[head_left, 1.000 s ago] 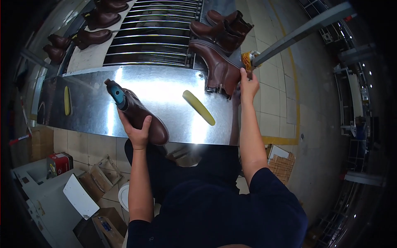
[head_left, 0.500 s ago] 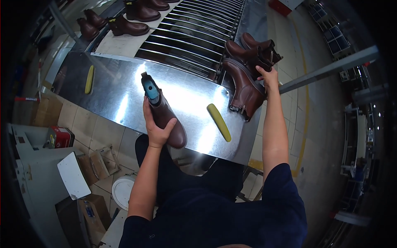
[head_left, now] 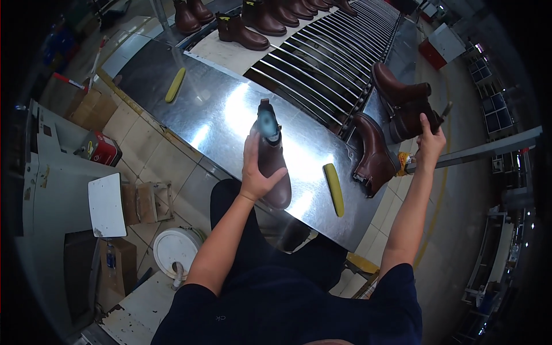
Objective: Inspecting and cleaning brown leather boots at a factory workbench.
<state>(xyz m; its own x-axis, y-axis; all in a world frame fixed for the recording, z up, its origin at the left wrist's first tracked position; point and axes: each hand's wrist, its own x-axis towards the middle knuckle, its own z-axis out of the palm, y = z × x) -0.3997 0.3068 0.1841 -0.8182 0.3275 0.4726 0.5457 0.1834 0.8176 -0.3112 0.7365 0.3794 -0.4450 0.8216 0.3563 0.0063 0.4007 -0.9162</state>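
Left hand: closed around a brown boot, toe toward the wearer.
Right hand: gripping a darker boot by its shaft.
Metal table: beneath the left hand.
Another boot: just left of the right hand.
Yellow-green strip: between both hands.

You count two hands, your left hand and your right hand; one brown boot at the left hand; three boots at the right hand; two yellow strips, one between both hands, one leftward beyond the left; one white bucket below the left; the far boots overlap too much to count.
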